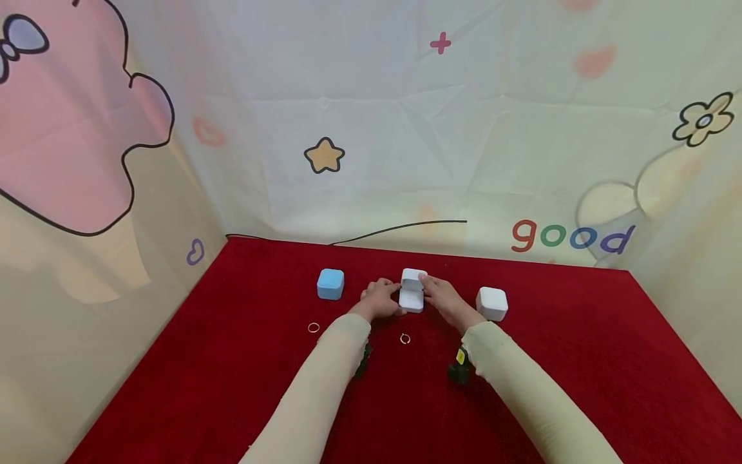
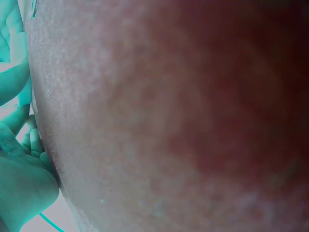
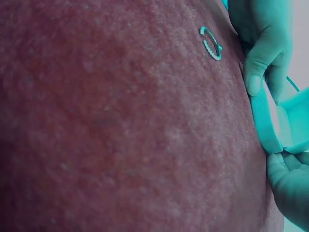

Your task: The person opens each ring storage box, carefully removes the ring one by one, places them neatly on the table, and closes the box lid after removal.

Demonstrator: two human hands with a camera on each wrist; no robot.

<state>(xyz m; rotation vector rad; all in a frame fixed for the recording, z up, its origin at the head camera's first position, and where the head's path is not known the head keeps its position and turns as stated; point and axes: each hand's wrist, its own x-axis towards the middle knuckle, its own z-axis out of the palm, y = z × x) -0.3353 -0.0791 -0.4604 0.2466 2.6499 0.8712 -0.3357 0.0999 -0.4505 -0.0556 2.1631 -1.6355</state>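
A small white ring box (image 1: 412, 300) stands with its lid up on the red cloth, a pale lining inside. My left hand (image 1: 379, 299) holds its left side; in the right wrist view, the left thumb (image 3: 254, 83) lies on a front corner of the box (image 3: 264, 118). From the other side my right hand (image 1: 446, 298) grips it, fingertips at the raised lid and side. Nearer me on the cloth lies an open-ended ring (image 1: 405, 343). Blurred cloth (image 2: 145, 121) fills most of the left wrist view, with fingers cut off at its left edge.
A closed light blue box (image 1: 330, 285) stands to the left, and a closed white box (image 1: 491, 304) just right of my right wrist. A thin gold ring (image 1: 313, 332) lies beside my left sleeve. A printed curtain (image 1: 371, 129) rises behind the red-covered table (image 1: 232, 361).
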